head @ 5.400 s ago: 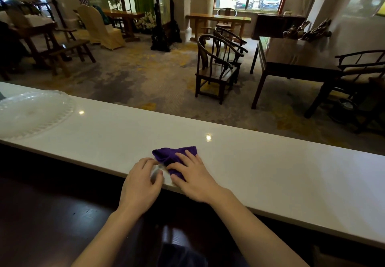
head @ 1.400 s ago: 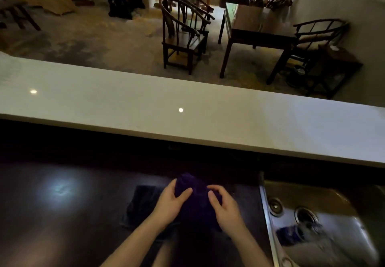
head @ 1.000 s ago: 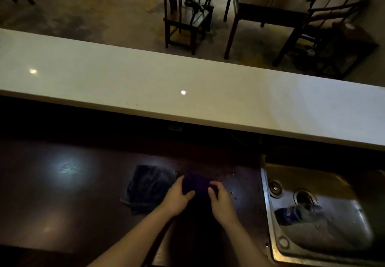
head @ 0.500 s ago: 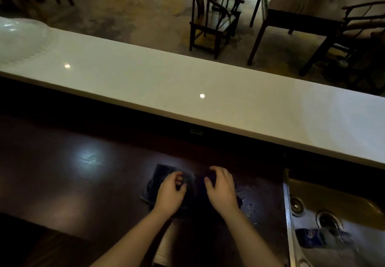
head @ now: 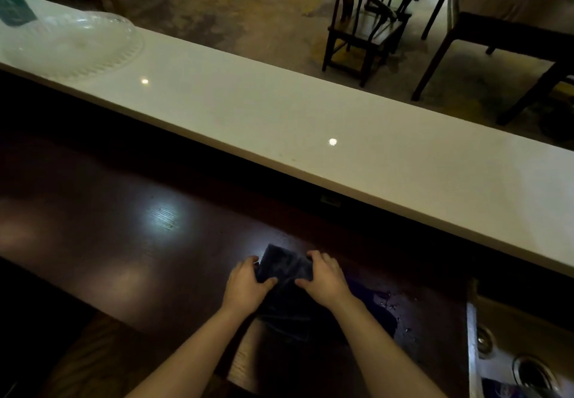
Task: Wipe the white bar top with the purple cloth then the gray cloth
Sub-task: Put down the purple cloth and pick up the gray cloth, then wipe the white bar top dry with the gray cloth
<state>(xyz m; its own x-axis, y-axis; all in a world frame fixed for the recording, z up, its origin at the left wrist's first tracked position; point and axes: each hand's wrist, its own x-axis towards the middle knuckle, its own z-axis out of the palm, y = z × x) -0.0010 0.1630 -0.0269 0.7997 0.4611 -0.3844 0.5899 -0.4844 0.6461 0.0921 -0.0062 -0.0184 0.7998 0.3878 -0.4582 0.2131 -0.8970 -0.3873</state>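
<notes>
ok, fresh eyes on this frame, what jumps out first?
The long white bar top cuts diagonally across the view, with a clear glass platter at its far left end. Below it, on the dark wooden counter, the left hand and right hand grip the gray cloth.

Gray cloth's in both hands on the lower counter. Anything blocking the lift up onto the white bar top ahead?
Nothing visible. The gray cloth sits between left hand and right hand; the white bar top directly ahead is bare, with the glass platter far left.

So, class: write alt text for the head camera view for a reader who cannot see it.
Both hands, left hand and right hand, grip a folded gray cloth on the dark wooden counter. Beyond runs the white bar top, bearing a clear glass platter.
</notes>
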